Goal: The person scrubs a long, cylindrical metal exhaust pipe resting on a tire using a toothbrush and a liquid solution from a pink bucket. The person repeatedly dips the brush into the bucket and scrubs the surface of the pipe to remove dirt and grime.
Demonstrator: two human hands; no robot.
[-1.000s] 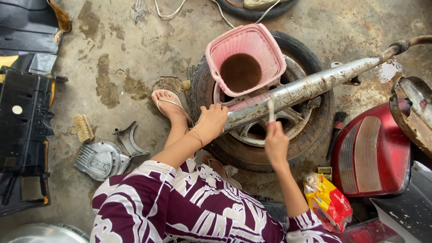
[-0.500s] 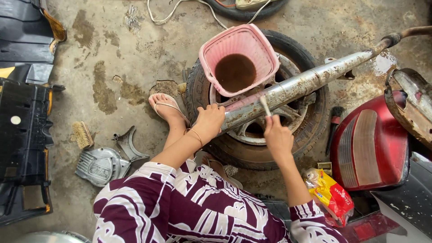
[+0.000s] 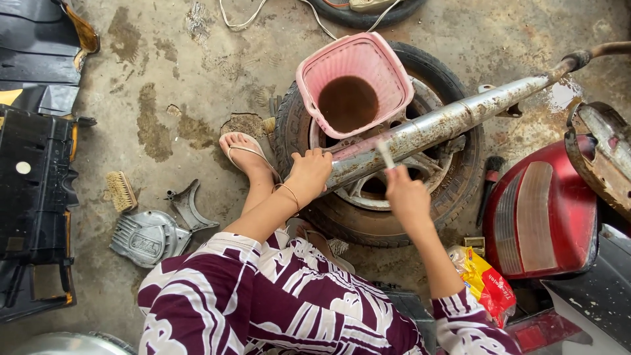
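A long rusty grey exhaust pipe [image 3: 453, 121] lies slantwise across a black tyre with a metal wheel [image 3: 453, 197] on the concrete floor. My left hand [image 3: 310, 172] grips the pipe's thick lower end. My right hand [image 3: 406, 195] holds a small pale brush [image 3: 384, 155] with its tip against the pipe's side. A pink plastic bin [image 3: 355, 82] with brown liquid inside sits on the tyre just behind the pipe. My foot in a sandal [image 3: 246, 156] rests left of the tyre.
A red vehicle body panel with a tail light [image 3: 545, 217] stands at the right, a yellow-red packet [image 3: 483, 279] below it. Black plastic panels [image 3: 33, 177] lie at the left, with a scrub brush [image 3: 121, 190] and a grey engine cover [image 3: 148, 236] nearby.
The view has shifted slightly. My right hand with the brush has moved a little along the pipe; my left hand stays on the pipe's end.
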